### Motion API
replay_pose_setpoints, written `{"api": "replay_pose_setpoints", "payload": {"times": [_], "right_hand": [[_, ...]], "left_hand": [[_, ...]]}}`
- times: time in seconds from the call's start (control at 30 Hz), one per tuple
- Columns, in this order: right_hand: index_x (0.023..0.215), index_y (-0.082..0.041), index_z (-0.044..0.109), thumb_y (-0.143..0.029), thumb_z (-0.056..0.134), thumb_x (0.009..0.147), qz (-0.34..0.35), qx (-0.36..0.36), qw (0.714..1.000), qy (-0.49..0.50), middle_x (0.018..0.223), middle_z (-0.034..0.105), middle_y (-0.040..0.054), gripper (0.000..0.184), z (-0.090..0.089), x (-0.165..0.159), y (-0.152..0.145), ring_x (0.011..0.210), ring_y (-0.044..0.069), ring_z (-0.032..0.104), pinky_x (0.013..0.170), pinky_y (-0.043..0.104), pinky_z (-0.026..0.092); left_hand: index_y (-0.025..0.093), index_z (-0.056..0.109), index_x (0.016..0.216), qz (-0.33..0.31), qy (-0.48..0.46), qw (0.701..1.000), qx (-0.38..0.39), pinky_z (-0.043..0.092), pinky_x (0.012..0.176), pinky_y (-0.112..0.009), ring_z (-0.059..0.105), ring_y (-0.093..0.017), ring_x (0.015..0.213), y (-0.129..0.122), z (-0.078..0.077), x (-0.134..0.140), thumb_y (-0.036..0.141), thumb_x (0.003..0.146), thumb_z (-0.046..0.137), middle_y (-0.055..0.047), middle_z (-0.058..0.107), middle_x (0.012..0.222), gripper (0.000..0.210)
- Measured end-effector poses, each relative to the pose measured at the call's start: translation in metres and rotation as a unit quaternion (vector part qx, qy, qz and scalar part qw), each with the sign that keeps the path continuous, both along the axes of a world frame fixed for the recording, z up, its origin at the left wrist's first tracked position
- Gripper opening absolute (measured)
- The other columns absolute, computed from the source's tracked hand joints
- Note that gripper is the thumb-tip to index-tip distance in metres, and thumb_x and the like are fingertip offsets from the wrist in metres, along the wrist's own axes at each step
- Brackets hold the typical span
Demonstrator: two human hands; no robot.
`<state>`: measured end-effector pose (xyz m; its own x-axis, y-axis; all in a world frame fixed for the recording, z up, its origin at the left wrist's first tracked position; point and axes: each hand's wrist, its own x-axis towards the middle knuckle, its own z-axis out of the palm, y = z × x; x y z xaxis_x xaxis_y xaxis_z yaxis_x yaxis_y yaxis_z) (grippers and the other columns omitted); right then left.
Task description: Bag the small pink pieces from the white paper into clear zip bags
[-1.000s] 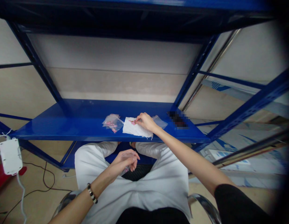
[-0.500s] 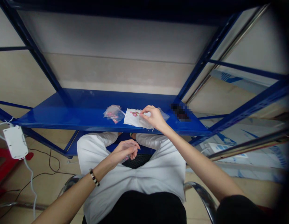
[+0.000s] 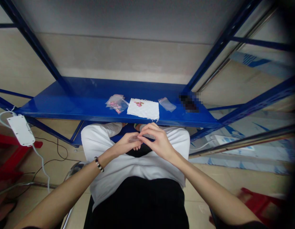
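Note:
Above my lap, my left hand (image 3: 127, 143) is closed around a small clear plastic bag (image 3: 133, 139). My right hand (image 3: 158, 141) has its fingertips pinched together right at that bag, touching or almost touching it; whatever sits between them is too small to make out. Beyond the hands, a white cloth or paper sheet (image 3: 147, 109) lies on the blue shelf (image 3: 85, 98), bearing a little cluster of pink and brownish pieces (image 3: 138, 103). To its left is a pile of clear zip bags with pink pieces inside (image 3: 116, 103). A flat clear zip bag (image 3: 167, 104) rests on its right.
A pixelated dark object (image 3: 190, 102) lies at the shelf's right end. Blue uprights (image 3: 206, 60) frame both sides. A white box with cables (image 3: 21, 129) hangs at the left. Red stools (image 3: 257, 202) stand on the floor at either side.
My right hand has moved from the white sheet down to the bag in my left hand, uncovering the sheet and the flat bag. The view has tilted downward.

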<state>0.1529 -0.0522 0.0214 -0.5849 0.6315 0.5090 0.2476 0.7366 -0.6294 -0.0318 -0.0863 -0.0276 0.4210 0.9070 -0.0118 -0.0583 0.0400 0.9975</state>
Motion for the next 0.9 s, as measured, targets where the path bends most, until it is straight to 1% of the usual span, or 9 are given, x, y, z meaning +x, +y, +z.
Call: {"api": "replay_pose_setpoints", "payload": {"times": [0.07, 0.27, 0.5, 0.73, 0.83, 0.9], "right_hand": [[0.09, -0.024, 0.071, -0.028, 0.064, 0.092, 0.003, -0.008, 1.0, 0.002, 0.09, 0.066, 0.0054, 0.009, -0.003, 0.0, 0.002, 0.088, 0.022, 0.058, 0.08, 0.039, 0.048], [0.09, -0.024, 0.073, -0.03, 0.063, 0.092, 0.014, -0.015, 1.0, -0.006, 0.09, 0.066, 0.0056, 0.011, -0.008, -0.001, 0.002, 0.087, 0.022, 0.058, 0.079, 0.039, 0.048], [0.088, -0.023, 0.073, -0.029, 0.063, 0.092, 0.018, -0.018, 1.0, -0.004, 0.088, 0.066, 0.0052, 0.012, -0.009, -0.002, 0.003, 0.086, 0.021, 0.057, 0.079, 0.038, 0.047], [0.089, -0.023, 0.072, -0.029, 0.061, 0.093, 0.017, -0.011, 1.0, -0.008, 0.089, 0.065, 0.0053, 0.013, -0.009, -0.002, -0.001, 0.086, 0.021, 0.057, 0.08, 0.038, 0.046], [0.087, -0.023, 0.071, -0.028, 0.059, 0.095, -0.012, 0.008, 1.0, 0.001, 0.089, 0.065, 0.005, 0.016, -0.01, 0.001, 0.005, 0.086, 0.021, 0.058, 0.081, 0.038, 0.046], [0.085, -0.023, 0.071, -0.028, 0.056, 0.096, -0.054, 0.041, 0.998, 0.0, 0.087, 0.065, 0.0051, 0.019, -0.009, 0.004, 0.02, 0.086, 0.021, 0.057, 0.083, 0.037, 0.045]], "left_hand": [[0.013, 0.058, 0.095, -0.002, 0.006, 1.0, 0.0, 0.044, 0.06, -0.024, 0.055, -0.011, 0.063, 0.001, -0.002, 0.0, 0.049, 0.087, 0.063, -0.002, 0.058, 0.07, 0.037], [0.013, 0.057, 0.084, -0.004, 0.01, 1.0, -0.013, 0.044, 0.06, -0.024, 0.055, -0.011, 0.062, -0.002, -0.002, 0.006, 0.044, 0.087, 0.064, -0.002, 0.059, 0.069, 0.032], [0.013, 0.057, 0.083, -0.003, 0.01, 1.0, -0.026, 0.045, 0.062, -0.024, 0.054, -0.011, 0.062, -0.003, 0.006, 0.006, 0.045, 0.085, 0.066, -0.001, 0.058, 0.07, 0.033], [0.013, 0.059, 0.087, -0.001, -0.01, 1.0, -0.028, 0.046, 0.062, -0.024, 0.054, -0.01, 0.062, -0.003, 0.003, 0.006, 0.046, 0.084, 0.067, -0.002, 0.058, 0.072, 0.034], [0.013, 0.06, 0.092, -0.004, -0.007, 1.0, -0.012, 0.045, 0.062, -0.024, 0.055, -0.011, 0.063, -0.002, 0.003, 0.005, 0.045, 0.086, 0.065, -0.002, 0.058, 0.072, 0.033], [0.013, 0.062, 0.097, -0.007, -0.009, 1.0, -0.004, 0.045, 0.062, -0.023, 0.055, -0.011, 0.064, -0.002, 0.003, 0.003, 0.044, 0.087, 0.064, -0.002, 0.059, 0.073, 0.032]]}}
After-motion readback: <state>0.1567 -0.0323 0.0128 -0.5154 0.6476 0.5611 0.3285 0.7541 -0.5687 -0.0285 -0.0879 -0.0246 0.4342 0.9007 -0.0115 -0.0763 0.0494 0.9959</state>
